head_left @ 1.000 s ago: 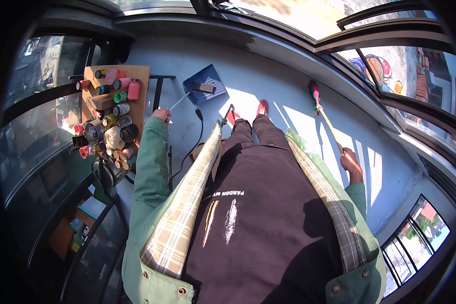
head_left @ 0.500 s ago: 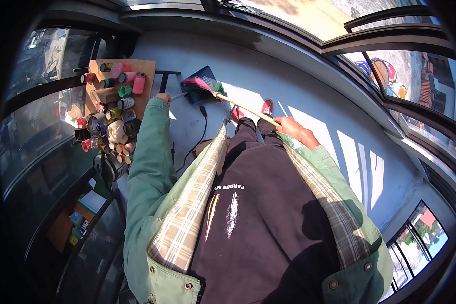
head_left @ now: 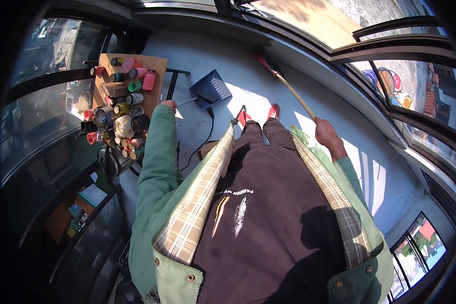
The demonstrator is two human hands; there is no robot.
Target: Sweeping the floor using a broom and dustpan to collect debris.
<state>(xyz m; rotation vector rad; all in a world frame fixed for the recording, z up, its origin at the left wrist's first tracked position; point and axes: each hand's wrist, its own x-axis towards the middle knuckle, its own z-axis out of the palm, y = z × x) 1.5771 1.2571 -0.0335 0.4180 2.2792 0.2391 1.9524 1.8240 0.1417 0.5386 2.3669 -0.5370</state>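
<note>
My left hand (head_left: pixel 169 105) is closed around the pale handle of a dark blue dustpan (head_left: pixel 207 92), which rests on the floor ahead with its ridged pan facing up. My right hand (head_left: pixel 327 136) grips the wooden stick of a broom (head_left: pixel 297 97). The stick slants forward and left, away from me. At its far end the pink and dark green bristles (head_left: pixel 266 66) are close to the base of the far wall, apart from the dustpan. Whether the bristles touch the floor I cannot tell.
A wooden table (head_left: pixel 156 64) crowded with paint bottles and jars stands at my left. A black cable (head_left: pixel 203 140) lies on the floor beside the dustpan. My red shoes (head_left: pixel 273 111) are on the floor. A low wall with windows (head_left: pixel 390 126) runs along the far and right sides.
The broom has swung from over the dustpan to the right, toward the far wall. My right hand has moved right with it; my left hand still holds the dustpan.
</note>
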